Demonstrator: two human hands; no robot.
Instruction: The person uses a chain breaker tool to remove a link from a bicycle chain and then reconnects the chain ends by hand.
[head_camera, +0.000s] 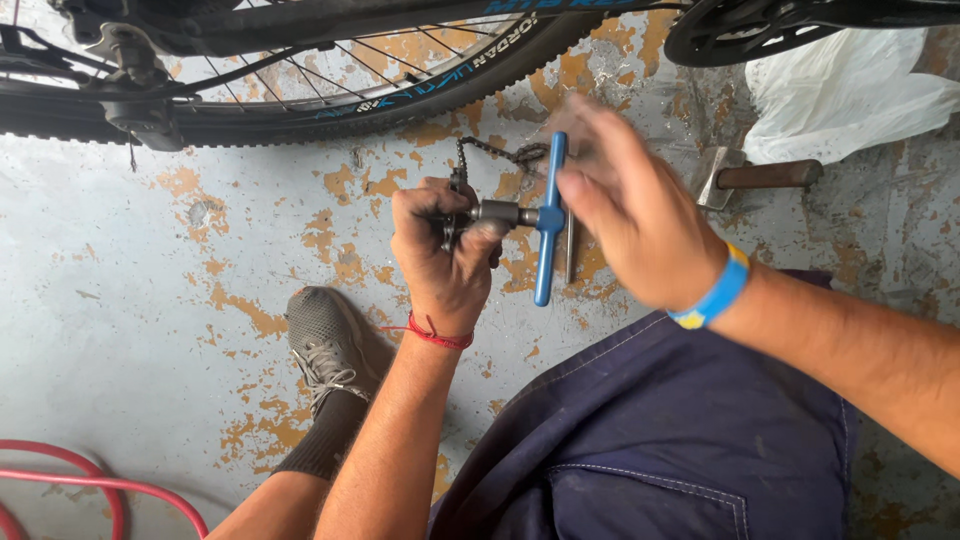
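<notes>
So I've got the chain tool (500, 213) clamped in my left hand (445, 250), fist wrapped tight around the body where the bike chain (495, 152) sits in it. The chain hangs off the top of the tool and trails up toward the rear wheel (400, 95), all of it held in the air over the patchy painted floor (150, 300), nothing resting on anything.

Tip as I see it: keep the tool body dead steady with the gripping hand and make sure the pin lines up square with the rivet before cranking, otherwise it'll likely push crooked. Small even turns of the blue T-handle (547, 220), don't muscle it.

My right hand (625, 215) is up at the top end of the T-handle, fingers spread fairly wide and blurred, so I honestly can't tell if it's gripping the bar or just brushing it. Wrist is cocked over, forearm coming in from the right edge across my knee. A hammer (760, 176) lies on the floor past it.
</notes>
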